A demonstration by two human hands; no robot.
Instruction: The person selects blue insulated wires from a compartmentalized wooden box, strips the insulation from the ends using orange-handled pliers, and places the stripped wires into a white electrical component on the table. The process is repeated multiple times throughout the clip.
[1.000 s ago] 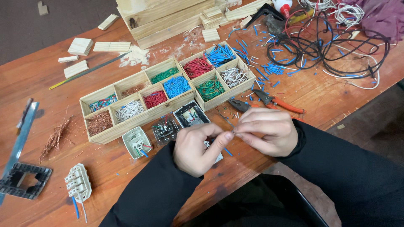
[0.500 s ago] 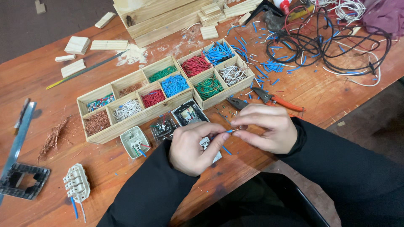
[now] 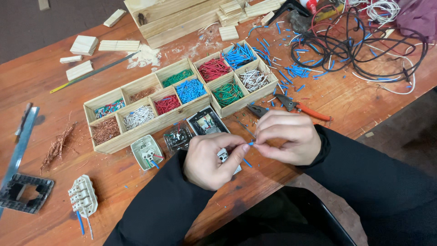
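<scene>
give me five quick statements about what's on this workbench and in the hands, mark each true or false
1. Both hands pinch a short blue wire piece between them. True.
2. The left hand and the right hand meet in front of the wooden divided tray. True.
3. The orange-handled pliers are held in the right hand. False: they lie on the table beside the tray, untouched.
4. Every tray compartment holds blue pieces. False: the pieces are sorted by colour, among them red, green, white and copper.
5. A tangle of black cables lies at the far right of the table. True.
</scene>
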